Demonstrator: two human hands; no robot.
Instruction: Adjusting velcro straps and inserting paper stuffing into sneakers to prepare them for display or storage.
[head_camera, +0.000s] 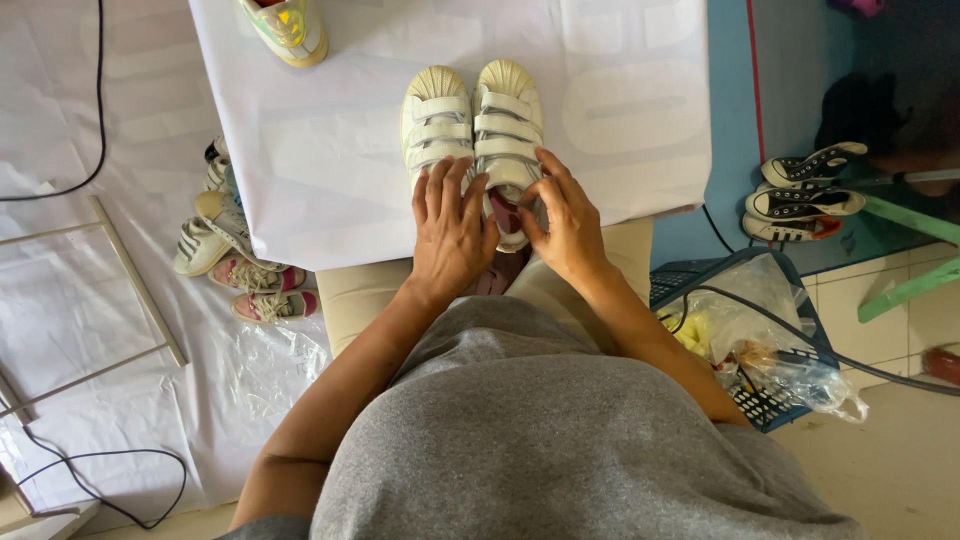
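A pair of cream-white strap sneakers stands side by side on a white sheet-covered table (330, 170), toes pointing away from me. My left hand (450, 232) lies flat over the heel of the left sneaker (436, 125), fingers spread. My right hand (566, 222) grips the heel end of the right sneaker (507, 120), thumb at the dark red opening and fingers along its outer side. My grey shirt and beige trousers fill the lower part of the view.
A pale iridescent sneaker (285, 28) sits at the table's far edge. Several shoes (235, 260) lie on the floor at left, black-and-white canvas sneakers (805, 190) at right. A blue basket (760, 330) holds plastic bags. Cables and a metal frame (135, 280) lie on the left.
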